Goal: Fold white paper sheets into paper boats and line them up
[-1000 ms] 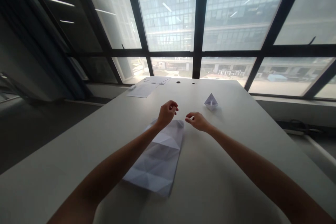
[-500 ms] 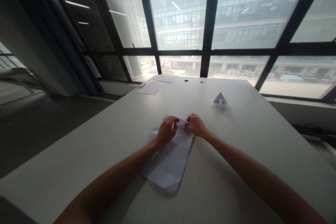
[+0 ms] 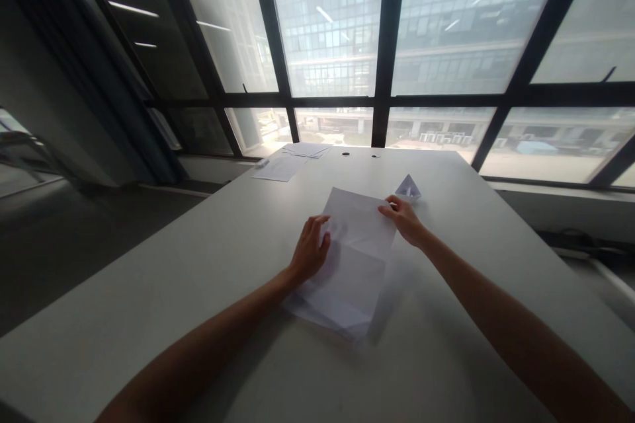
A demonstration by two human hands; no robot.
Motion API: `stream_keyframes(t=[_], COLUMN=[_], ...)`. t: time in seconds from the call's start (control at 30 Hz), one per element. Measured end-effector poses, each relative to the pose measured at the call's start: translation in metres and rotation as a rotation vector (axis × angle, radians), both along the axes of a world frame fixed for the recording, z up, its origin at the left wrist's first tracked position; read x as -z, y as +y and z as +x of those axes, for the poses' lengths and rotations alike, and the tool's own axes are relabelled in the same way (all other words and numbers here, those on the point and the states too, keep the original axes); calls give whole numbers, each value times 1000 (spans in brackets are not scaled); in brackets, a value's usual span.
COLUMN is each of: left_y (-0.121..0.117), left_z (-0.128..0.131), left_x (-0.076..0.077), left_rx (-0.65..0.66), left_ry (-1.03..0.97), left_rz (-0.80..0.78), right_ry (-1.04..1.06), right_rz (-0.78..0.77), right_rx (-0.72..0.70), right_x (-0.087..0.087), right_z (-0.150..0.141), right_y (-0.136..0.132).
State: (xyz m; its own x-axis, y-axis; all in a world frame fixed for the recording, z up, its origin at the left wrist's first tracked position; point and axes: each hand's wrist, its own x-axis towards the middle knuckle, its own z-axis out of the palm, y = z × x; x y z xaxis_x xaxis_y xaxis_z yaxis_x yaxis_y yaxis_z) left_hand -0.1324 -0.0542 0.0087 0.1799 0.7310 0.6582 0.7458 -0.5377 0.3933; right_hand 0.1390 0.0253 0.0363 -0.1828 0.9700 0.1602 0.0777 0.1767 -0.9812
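Note:
A white sheet of paper point(image 3: 354, 277) with crease lines is lifted partly off the table in front of me. My right hand point(image 3: 404, 217) pinches its far right corner between thumb and fingers. At the paper's left edge is my left hand point(image 3: 310, 248), its thumb and fingers apart and slightly bent; whether it touches the sheet is hard to see. The near end of the paper is smeared by motion. Just beyond my right hand stands a folded paper boat point(image 3: 408, 188), its lower part partly hidden by the fingers.
The white table point(image 3: 198, 264) stretches toward large windows point(image 3: 327, 33). More paper sheets point(image 3: 280, 168) lie at its far left, beside a small light object point(image 3: 262, 162). Two small round spots, one a dark hole point(image 3: 346, 154), are near the far edge. A dark curtain point(image 3: 114, 79) hangs at left.
The paper's far part has unfolded into a longer sheet and risen from the table. My right hand moved away and to the right with its corner; my left hand shifted slightly. The view turned a little.

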Motion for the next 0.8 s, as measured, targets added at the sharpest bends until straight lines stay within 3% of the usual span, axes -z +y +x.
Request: stream_keyframes(t=[0.1,0.2,0.37,0.53,0.67,0.73,0.8], left_y=[0,2,1,-9,-9,-1,12], left_z=[2,-2,-17,-54,-81,-78,-59], left_x=[23,34,31,27,10,-9,-31], left_rx=[177,231,198,177,178,173,160], left_ry=[181,369,555,698,782,787,755], left_rz=[-153,-285,-409,-427,-394,-348,-279], right_ry=[21,-92,-179,-225,-218,-216,-247], right_rz=[-98,-138,-124,-170,-214,-230,-195], right_rx=[-2,-32,11,-9,-43,-63,-37], right_x=[4,14,30,32,32,33,36], right_z=[43,83,127,161,192,203,208], right_y=[0,-4,-18,-23,-19,-16,-13])
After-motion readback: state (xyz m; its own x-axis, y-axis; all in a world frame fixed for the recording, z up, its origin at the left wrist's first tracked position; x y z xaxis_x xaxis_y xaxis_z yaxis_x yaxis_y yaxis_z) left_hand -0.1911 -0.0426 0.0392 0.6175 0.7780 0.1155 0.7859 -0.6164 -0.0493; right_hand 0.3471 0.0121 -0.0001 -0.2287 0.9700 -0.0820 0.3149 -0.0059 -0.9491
